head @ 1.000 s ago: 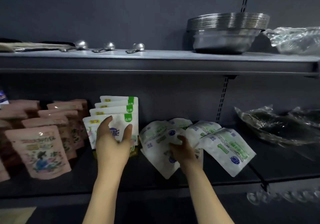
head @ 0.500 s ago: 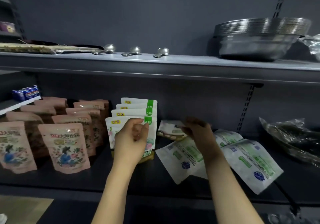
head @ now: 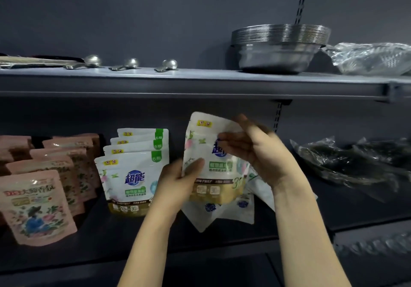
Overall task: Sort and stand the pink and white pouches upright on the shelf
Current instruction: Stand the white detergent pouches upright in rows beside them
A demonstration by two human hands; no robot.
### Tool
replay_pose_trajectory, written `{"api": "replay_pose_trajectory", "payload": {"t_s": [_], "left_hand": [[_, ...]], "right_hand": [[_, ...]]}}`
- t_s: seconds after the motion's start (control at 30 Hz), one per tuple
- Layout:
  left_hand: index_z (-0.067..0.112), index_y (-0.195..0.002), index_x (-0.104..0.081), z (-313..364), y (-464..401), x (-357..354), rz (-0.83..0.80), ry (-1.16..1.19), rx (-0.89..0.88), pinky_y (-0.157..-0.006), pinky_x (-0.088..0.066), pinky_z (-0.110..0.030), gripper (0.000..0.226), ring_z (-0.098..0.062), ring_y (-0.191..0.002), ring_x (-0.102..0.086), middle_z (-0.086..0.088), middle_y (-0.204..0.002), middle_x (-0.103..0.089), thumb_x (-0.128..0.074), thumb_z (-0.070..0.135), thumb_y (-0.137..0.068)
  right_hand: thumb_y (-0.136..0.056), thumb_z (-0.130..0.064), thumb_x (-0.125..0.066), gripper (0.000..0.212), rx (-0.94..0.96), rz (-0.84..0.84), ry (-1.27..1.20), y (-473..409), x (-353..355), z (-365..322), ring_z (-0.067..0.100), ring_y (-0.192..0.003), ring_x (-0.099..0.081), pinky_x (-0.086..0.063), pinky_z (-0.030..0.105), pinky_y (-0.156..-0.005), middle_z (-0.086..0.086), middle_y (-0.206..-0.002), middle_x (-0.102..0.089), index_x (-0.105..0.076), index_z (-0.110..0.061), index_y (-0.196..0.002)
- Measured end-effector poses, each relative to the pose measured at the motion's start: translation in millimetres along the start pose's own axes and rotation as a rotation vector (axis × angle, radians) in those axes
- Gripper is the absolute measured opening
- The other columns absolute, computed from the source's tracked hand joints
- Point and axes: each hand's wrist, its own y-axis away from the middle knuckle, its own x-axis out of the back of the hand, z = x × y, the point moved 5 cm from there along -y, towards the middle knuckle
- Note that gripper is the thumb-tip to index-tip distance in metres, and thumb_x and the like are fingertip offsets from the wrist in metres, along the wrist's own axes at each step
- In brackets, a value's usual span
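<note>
Two hands hold one white detergent pouch (head: 209, 162) up in front of the lower shelf (head: 222, 240), printed face toward the camera. The left hand (head: 178, 183) pinches its lower left edge, thumb on the front; the right hand (head: 255, 149) has its fingers (head: 224, 136) curled over the upper right part. Gripping it at opposite corners likely serves to square it before it is stood. Just to the left, a row of white pouches (head: 133, 175) already stands upright, with pink pouches (head: 37, 206) ranked beyond it, so the colours are kept apart. Under the held pouch, several loose white pouches (head: 222, 211) lie flat, still unsorted.
</note>
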Motion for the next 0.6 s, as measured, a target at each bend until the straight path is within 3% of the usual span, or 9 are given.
{"api": "replay_pose_trajectory", "payload": {"t_s": [0.07, 0.13, 0.23, 0.3, 0.37, 0.47, 0.53, 0.6], "left_hand": [[0.030, -0.089, -0.068, -0.4, 2.2, 4.0, 0.046, 0.045, 0.010, -0.084, -0.054, -0.032, 0.012, -0.010, -0.091, -0.069, 0.008, -0.091, -0.074, -0.058, 0.022, -0.089], [0.029, -0.092, -0.067, -0.8, 5.3, 9.2, 0.081, 0.073, 0.026, -0.080, -0.054, -0.029, 0.012, -0.011, -0.092, -0.068, 0.007, -0.092, -0.073, -0.058, 0.021, -0.090], [0.026, -0.096, -0.068, -4.1, 8.7, 20.3, 0.145, 0.099, 0.055, -0.088, -0.054, -0.041, 0.012, -0.019, -0.097, -0.068, 0.002, -0.098, -0.073, -0.059, 0.021, -0.089], [0.025, -0.096, -0.069, -4.5, 11.4, 29.0, 0.187, 0.117, 0.059, -0.092, -0.051, -0.049, 0.012, -0.022, -0.099, -0.067, 0.000, -0.100, -0.073, -0.059, 0.023, -0.090], [0.024, -0.096, -0.069, -6.5, 15.2, 37.6, 0.216, 0.151, 0.077, -0.091, -0.051, -0.050, 0.013, -0.024, -0.097, -0.068, -0.002, -0.099, -0.074, -0.058, 0.025, -0.090], [0.024, -0.096, -0.069, -9.8, 22.5, 53.3, 0.252, 0.189, 0.083, -0.086, -0.055, -0.047, 0.012, -0.023, -0.091, -0.071, -0.002, -0.095, -0.075, -0.057, 0.024, -0.091], [0.024, -0.096, -0.068, -11.4, 27.7, 68.7, 0.293, 0.151, 0.053, -0.085, -0.055, -0.045, 0.012, -0.022, -0.093, -0.070, -0.002, -0.098, -0.074, -0.058, 0.021, -0.091], [0.026, -0.094, -0.067, -13.8, 32.7, 84.3, 0.323, 0.072, 0.031, -0.083, -0.056, -0.041, 0.012, -0.019, -0.092, -0.070, 0.000, -0.098, -0.074, -0.058, 0.019, -0.091]], "right_hand": [[-0.095, -0.025, -0.053, 0.008, 0.075, 0.072, 0.036, 4.2, 6.6, -2.9, 0.020, -0.067, -0.072, -0.058, 0.024, -0.060, 0.010, -0.078, -0.072, -0.052, -0.025, -0.102], [-0.093, -0.023, -0.056, 0.017, 0.170, 0.202, 0.116, 5.9, 17.0, -3.1, 0.019, -0.072, -0.070, -0.056, 0.024, -0.062, 0.005, -0.082, -0.071, -0.050, -0.026, -0.109], [-0.086, -0.030, -0.065, 0.037, 0.250, 0.358, 0.381, 8.3, 29.3, 3.8, 0.017, -0.092, -0.065, -0.054, 0.034, -0.085, 0.000, -0.103, -0.066, -0.049, -0.024, -0.119], [-0.077, -0.032, -0.074, 0.062, 0.159, 0.252, 0.422, 9.9, 26.4, 20.1, 0.016, -0.101, -0.062, -0.053, 0.035, -0.090, 0.003, -0.114, -0.062, -0.039, -0.026, -0.128], [-0.070, -0.023, -0.080, 0.081, 0.004, 0.025, 0.347, 12.3, 13.7, 43.3, 0.015, -0.095, -0.067, -0.057, 0.025, -0.079, 0.004, -0.112, -0.064, -0.027, -0.031, -0.131], [-0.060, -0.015, -0.087, 0.092, -0.200, -0.225, 0.329, 14.0, -7.6, 83.8, 0.020, -0.102, -0.069, -0.056, 0.037, -0.088, 0.003, -0.116, -0.068, -0.032, -0.019, -0.134], [-0.059, -0.020, -0.087, 0.084, -0.227, -0.301, 0.384, 14.3, -20.8, 100.9, 0.019, -0.103, -0.068, -0.055, 0.040, -0.092, 0.002, -0.116, -0.069, -0.044, -0.013, -0.130], [-0.069, -0.019, -0.082, 0.053, -0.187, -0.333, 0.505, 14.5, -33.1, 106.8, 0.014, -0.096, -0.069, -0.056, 0.030, -0.087, -0.003, -0.105, -0.072, -0.055, -0.015, -0.114]]}}
